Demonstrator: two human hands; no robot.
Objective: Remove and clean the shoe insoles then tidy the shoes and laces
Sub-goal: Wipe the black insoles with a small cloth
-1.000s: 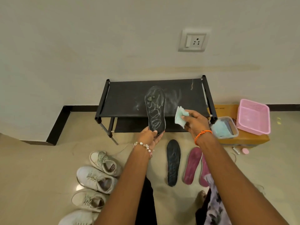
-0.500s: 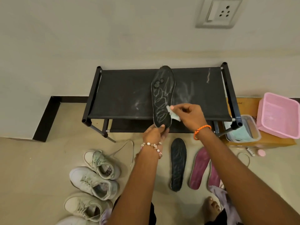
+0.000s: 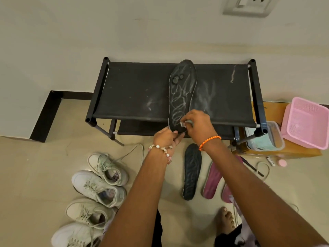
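A black insole (image 3: pixel 181 90) streaked with white marks stands over the black shoe rack (image 3: pixel 135 93). My left hand (image 3: pixel 164 138) pinches its lower heel end. My right hand (image 3: pixel 199 124) grips a small pale green wipe (image 3: pixel 188 122), mostly hidden in the fingers, and presses it against the insole's heel area. Another black insole (image 3: pixel 192 172) lies on the floor below, with two maroon-pink insoles (image 3: pixel 212 182) to its right. Several white sneakers (image 3: pixel 99 186) with loose laces sit in a row at the lower left.
A pink plastic basket (image 3: pixel 306 122) and a clear tub of wipes (image 3: pixel 265 138) rest on a cardboard box (image 3: pixel 292 152) at the right. Small bottles (image 3: pixel 282 163) and a pen lie on the floor there. My bare foot (image 3: pixel 225 220) is at the bottom.
My right hand brought the wipe from beside the insole onto it, then slid it down to the heel end. The camera moved closer and tilted down.
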